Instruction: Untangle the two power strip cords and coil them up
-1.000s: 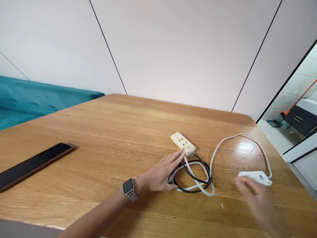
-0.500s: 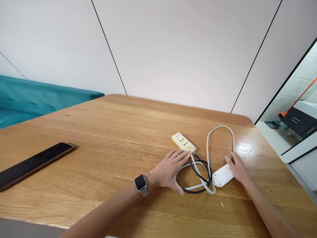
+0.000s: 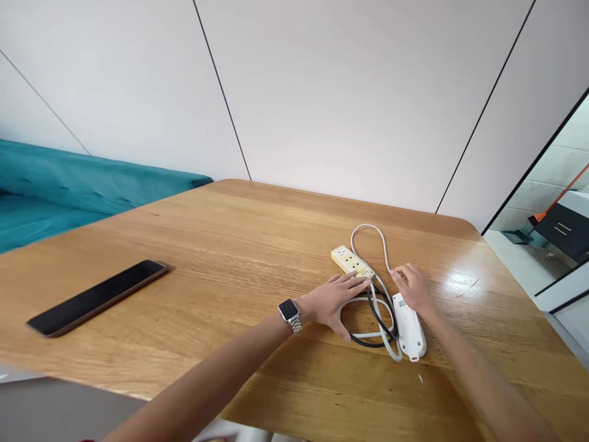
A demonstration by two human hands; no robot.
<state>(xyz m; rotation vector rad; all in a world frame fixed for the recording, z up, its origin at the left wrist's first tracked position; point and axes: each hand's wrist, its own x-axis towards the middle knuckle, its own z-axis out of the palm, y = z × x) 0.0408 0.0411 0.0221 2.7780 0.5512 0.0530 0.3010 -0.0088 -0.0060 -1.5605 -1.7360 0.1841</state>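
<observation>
With our left hand (image 3: 337, 301) spread flat on the coiled cables (image 3: 381, 319) by the yellow power strip (image 3: 352, 261), and our right hand (image 3: 413, 287) on the white power strip (image 3: 409, 331) on the table (image 3: 230, 245), grip unclear, we should pin the coil firmly and move the strip slowly.

The right hand (image 3: 414, 288) has dragged the white power strip (image 3: 409, 328) leftward against the coiled cords (image 3: 375, 313).

Left hand (image 3: 334, 302) flat, right hand (image 3: 414, 288) palm-down
</observation>
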